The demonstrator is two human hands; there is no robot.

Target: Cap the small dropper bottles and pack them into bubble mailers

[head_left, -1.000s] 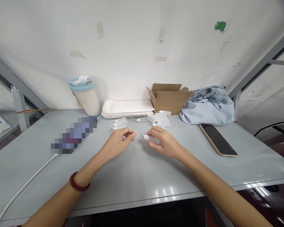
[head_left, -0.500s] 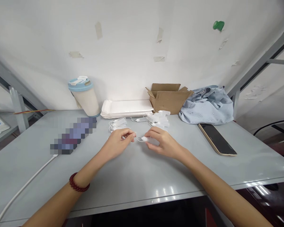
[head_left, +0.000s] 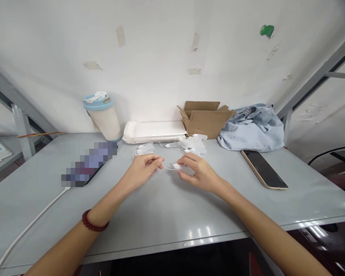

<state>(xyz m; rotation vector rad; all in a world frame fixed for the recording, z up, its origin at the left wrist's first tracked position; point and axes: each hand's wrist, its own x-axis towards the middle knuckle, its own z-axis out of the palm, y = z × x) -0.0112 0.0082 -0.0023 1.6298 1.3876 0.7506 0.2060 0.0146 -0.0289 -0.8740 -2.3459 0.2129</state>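
Observation:
My right hand (head_left: 199,170) is closed around a small translucent needle-tip squeeze bottle (head_left: 176,166), its white neck and thin metal tip pointing left. A thin white strap (head_left: 169,168) curves from the bottle's neck toward my left hand (head_left: 146,168). The thumb and fingers of that hand are pinched together at the strap's far end; whatever small piece sits between them is mostly hidden. Behind the hands lie several similar clear bottles, one cluster (head_left: 146,148) with white cords at the left and a larger pile (head_left: 193,143) at the right.
Along the wall stand a cream tumbler with a blue lid (head_left: 105,117), a white flat package (head_left: 155,132), an open cardboard box (head_left: 207,122) and a bunched light-blue cloth (head_left: 253,128). A phone (head_left: 264,170) lies right; a blurred-out device (head_left: 89,166) with a white cable (head_left: 31,228) lies left.
My left hand has shifted slightly left and up, its fingers still pinched. The right hand and its bottle stay nearly in place, with the metal tip showing more plainly.

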